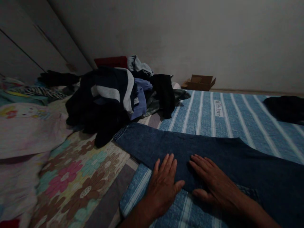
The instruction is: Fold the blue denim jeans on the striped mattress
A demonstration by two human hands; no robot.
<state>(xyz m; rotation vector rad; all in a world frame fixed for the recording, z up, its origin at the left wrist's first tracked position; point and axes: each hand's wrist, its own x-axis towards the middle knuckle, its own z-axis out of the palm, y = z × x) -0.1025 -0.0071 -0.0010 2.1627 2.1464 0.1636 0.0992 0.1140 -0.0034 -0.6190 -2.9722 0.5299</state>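
A pair of dark blue jeans (213, 144) lies stretched out flat across a blue-and-white striped cloth (204, 107), its narrow ribbed end towards the left. My left hand (162, 182) rests on the lower edge of the denim, fingers extended and the thumb apart. To the right of it, my right hand (211, 177) also lies with straight fingers on the denim, thumb spread. Neither hand grips anything. The right end of the jeans runs out of view.
A heap of dark clothes (106, 98) stands at the back left, beside the jeans' narrow end. Flowered bedding (73, 180) and a pale pink garment (30, 133) lie on the left. An open cardboard box (199, 83) sits by the wall; a black garment (285, 109) lies far right.
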